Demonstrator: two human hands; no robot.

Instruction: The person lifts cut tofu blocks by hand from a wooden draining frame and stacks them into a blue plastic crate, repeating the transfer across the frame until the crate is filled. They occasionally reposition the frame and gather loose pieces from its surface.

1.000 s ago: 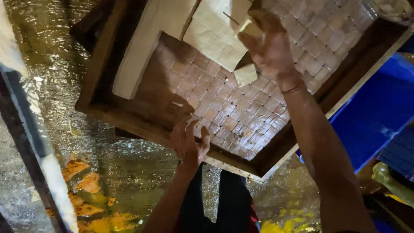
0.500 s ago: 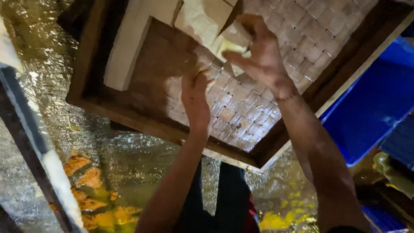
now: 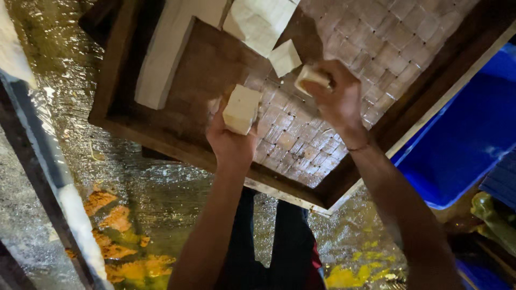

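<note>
Wet, shiny floor under a wooden tray (image 3: 161, 142) with a grid-marked bottom. Left hand (image 3: 232, 140) has its grip clamped on a white block (image 3: 242, 109); right hand (image 3: 337, 102), at 2 o'clock from it, pinches a smaller block (image 3: 312, 77). More slabs (image 3: 259, 22) sit at 12. Looks like mid-pickup of cut pieces; next calls for gentle lifting, they seem soft.

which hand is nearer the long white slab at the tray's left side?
Left. The left hand, holding a white cube, is just right of the long white slab. The right hand is farther right, over the grid.
</note>
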